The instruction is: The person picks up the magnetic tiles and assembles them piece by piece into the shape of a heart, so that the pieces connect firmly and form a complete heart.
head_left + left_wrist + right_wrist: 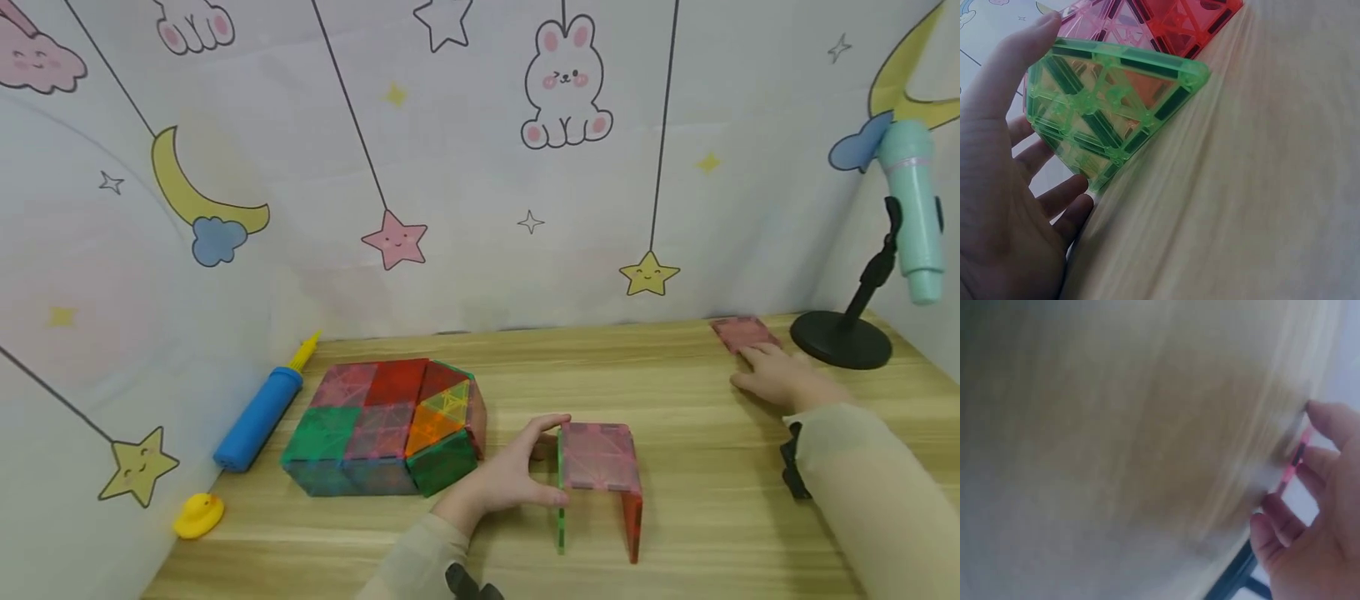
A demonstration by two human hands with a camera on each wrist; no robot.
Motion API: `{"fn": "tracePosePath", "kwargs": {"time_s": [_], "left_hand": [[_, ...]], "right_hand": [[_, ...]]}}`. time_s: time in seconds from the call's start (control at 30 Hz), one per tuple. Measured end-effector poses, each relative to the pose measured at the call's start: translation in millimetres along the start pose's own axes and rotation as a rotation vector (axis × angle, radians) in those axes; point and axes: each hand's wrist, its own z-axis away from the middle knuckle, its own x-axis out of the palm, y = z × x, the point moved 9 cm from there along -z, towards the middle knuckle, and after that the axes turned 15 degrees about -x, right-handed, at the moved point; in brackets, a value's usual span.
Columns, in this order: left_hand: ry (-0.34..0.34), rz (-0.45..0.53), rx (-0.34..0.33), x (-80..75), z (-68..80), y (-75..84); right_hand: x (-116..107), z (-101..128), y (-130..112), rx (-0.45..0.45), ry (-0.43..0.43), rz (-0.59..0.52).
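My left hand [546,460] holds an upright green magnetic tile [559,500], thumb on its top far corner and fingers against its lower side. That tile forms the left wall of a small arch with a pink tile roof [600,454] and a red tile [633,521] as right wall. In the left wrist view the green tile [1116,106] fills the span of the left hand [1063,109]. Far right, my right hand [759,364] lies on the near edge of a flat pink tile [741,332]. The blurred right wrist view shows that pink tile [1295,459] edge-on between thumb and fingers of the right hand [1291,472].
A low block of coloured magnetic tiles [382,425] sits left of the arch. A blue hand pump [258,417] and a yellow rubber duck [198,514] lie by the left wall. A black stand [840,337] carrying a teal device [911,208] is at the far right corner.
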Motion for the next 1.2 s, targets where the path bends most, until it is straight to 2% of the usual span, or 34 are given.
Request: {"fn": "tracePosePath", "kwargs": {"time_s": [0.1, 0.23, 0.3, 0.4, 0.53, 0.63, 0.83, 1.07, 1.2], "left_hand": [[0.0, 0.002, -0.005, 0.8, -1.9, 0.1], [0.01, 0.004, -0.016, -0.5, -1.2, -0.7], [0.018, 0.009, -0.019, -2.0, -0.1, -0.9], [0.028, 0.022, -0.018, -3.3, 0.2, -1.0], [0.026, 0.035, -0.019, -1.1, -1.0, 0.1], [0.025, 0.016, -0.044, 0.8, -0.2, 1.0], [0.034, -0.021, -0.072, 0.1, 4.4, 4.5], [0.036, -0.034, -0.072, -0.6, 5.9, 5.1], [0.036, -0.058, -0.087, 0.1, 5.0, 4.6]], "right_hand": [[-3.1, -0.3, -18.0, -0.07, 0.024, 0.006], [-1.8, 2.0, -53.9, -0.213, 0.023, -0.037], [-1.4, 3.8, -68.7, -0.254, 0.028, -0.038], [-2.7, 5.9, -82.7, -0.301, 0.064, 0.038], [-3.6, 8.8, -90.1, -0.339, 0.101, 0.106], [0.1, 12.4, -89.9, -0.336, 0.085, 0.055], [4.7, 18.9, -79.1, -0.239, 0.092, -0.077], [11.7, 21.6, -93.9, -0.3, 0.053, -0.065], [6.9, 27.5, -109.6, -0.31, 0.08, -0.077]]}}
